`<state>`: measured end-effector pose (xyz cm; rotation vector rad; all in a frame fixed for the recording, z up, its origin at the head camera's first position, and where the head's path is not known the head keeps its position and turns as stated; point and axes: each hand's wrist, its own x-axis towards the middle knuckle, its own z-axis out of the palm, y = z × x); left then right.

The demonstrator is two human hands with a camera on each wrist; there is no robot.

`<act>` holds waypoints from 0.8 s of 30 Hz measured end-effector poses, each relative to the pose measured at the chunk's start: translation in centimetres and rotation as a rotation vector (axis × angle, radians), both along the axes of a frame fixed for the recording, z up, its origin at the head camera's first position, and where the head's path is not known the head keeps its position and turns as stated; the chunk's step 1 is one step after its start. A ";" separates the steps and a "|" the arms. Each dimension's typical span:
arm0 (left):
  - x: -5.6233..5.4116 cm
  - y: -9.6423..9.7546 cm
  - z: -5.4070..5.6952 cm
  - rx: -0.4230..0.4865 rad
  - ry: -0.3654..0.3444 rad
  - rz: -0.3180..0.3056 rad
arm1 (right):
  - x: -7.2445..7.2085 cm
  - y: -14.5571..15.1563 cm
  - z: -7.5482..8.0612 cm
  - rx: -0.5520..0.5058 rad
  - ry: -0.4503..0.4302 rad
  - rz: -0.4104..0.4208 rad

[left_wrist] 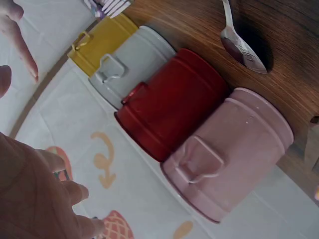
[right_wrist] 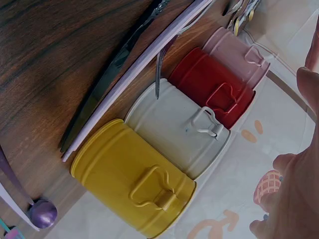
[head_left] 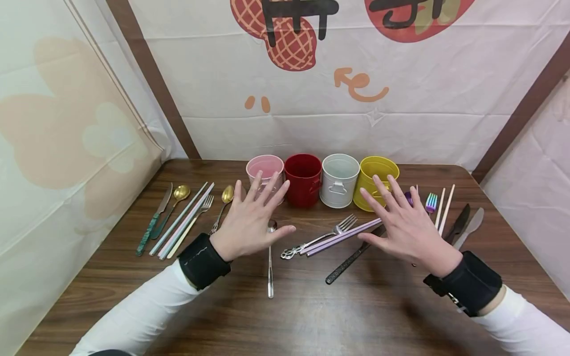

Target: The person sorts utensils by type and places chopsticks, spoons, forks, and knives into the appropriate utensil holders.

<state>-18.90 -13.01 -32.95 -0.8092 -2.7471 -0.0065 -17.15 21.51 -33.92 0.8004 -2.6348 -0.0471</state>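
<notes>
Both hands are spread over the table with straight fingers and hold nothing. In the head view my left hand [head_left: 251, 222] hovers before the pink bucket [head_left: 265, 167], above a silver spoon [head_left: 270, 267]. My right hand [head_left: 407, 227] is held in front of the yellow bucket [head_left: 374, 173], partly hiding a black knife [head_left: 349, 264] and several pieces behind it. Between the hands lie a silver fork [head_left: 340, 227] and lilac chopsticks [head_left: 334, 242]. The red bucket [head_left: 303, 183] and the white bucket [head_left: 337, 188] complete the row, seen closely in both wrist views.
On the left lie a green-handled knife [head_left: 151, 227], gold spoons [head_left: 180, 193], pale chopsticks [head_left: 182, 220] and a fork [head_left: 205, 205]. To the right are a rainbow fork [head_left: 430, 202], cream chopsticks [head_left: 447, 210] and knives [head_left: 472, 225]. A printed cloth [head_left: 213, 64] stands behind the wooden table [head_left: 249, 321].
</notes>
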 end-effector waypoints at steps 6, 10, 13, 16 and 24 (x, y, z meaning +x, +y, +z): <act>-1.4 -0.9 -0.1 0.066 -0.021 0.029 | -0.5 -0.1 -0.4 -0.004 -0.039 0.012; -2.8 -1.8 -0.5 0.151 -0.026 0.055 | -0.7 -0.2 -1.0 -0.007 -0.055 0.015; -3.9 -2.4 -1.0 0.233 -0.048 0.090 | -0.8 -0.4 -1.5 -0.012 -0.073 0.011; -4.9 -2.8 -1.3 0.324 -0.098 0.127 | -0.9 -0.4 -2.0 -0.010 -0.107 0.007; -6.8 -3.2 -1.6 0.522 -0.283 0.189 | -0.4 -0.4 -3.5 -0.024 -0.122 -0.038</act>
